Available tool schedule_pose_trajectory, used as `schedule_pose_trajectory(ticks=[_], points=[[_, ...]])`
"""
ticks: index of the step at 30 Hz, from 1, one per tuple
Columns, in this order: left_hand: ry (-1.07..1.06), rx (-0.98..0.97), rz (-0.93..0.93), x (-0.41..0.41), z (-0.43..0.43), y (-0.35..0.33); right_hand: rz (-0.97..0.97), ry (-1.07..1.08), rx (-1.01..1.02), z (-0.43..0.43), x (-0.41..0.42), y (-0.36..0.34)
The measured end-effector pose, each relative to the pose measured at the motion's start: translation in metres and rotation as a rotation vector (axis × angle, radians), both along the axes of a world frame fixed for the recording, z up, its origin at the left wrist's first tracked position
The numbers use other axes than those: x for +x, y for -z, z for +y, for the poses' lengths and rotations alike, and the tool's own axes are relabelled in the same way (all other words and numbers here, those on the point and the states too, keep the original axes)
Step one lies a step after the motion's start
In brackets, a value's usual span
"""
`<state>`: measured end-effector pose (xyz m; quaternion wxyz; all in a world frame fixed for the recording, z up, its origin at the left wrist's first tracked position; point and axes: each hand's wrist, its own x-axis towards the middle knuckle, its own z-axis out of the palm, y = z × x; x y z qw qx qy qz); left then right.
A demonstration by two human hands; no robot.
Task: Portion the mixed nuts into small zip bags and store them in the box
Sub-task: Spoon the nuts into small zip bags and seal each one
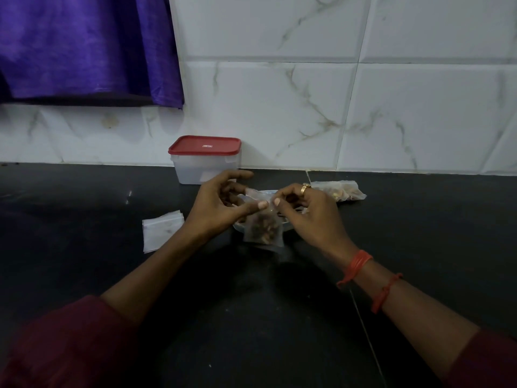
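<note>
My left hand (221, 204) and right hand (307, 212) pinch the filled zip bag's (263, 229) top to seal it. Box (205, 161) waits lidded behind.

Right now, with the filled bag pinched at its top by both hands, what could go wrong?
The bag hangs from the left hand and right hand; a zip left partly open could spill nuts on the counter. The box has its lid on, so one hand must let go first.
</note>
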<state>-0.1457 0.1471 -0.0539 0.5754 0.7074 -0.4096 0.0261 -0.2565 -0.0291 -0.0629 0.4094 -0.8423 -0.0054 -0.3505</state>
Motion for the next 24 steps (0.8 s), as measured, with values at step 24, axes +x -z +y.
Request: schedule_pose_trajectory(ticks=[24], points=[[0.075,0.059,-0.104,-0.006,-0.004,0.001,0.012,-0.045,-0.034,-0.014,0.002,0.004]])
